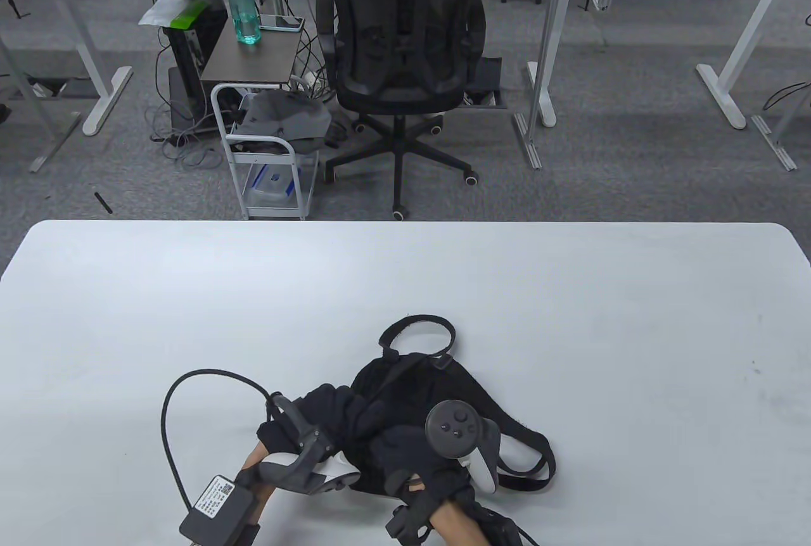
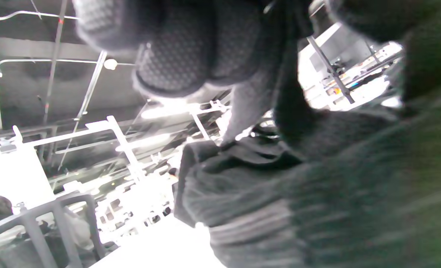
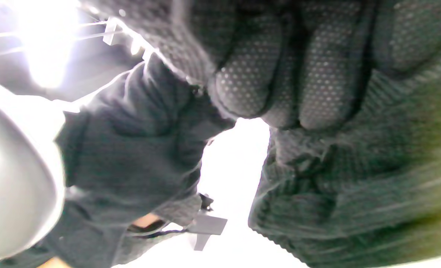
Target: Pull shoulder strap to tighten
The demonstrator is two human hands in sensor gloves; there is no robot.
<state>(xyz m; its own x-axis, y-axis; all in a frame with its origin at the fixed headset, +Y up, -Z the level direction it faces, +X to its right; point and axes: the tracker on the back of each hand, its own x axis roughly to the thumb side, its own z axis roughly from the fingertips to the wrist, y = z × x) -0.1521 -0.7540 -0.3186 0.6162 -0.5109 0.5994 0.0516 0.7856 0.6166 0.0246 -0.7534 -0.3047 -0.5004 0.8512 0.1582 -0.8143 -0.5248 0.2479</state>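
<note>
One black bag (image 1: pixel 437 394) lies on one white table (image 1: pixel 190 292); two hands, left (image 1: pixel 298 438) and right (image 1: pixel 412 444), each grip its fabric; one chair (image 1: pixel 399 39) stands behind.

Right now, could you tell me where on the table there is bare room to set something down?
The white table is bare across its far half, from the black bag's top loop to the far edge, and along its right side. The near centre is crowded: the left hand, right hand, bag and shoulder strap.
</note>
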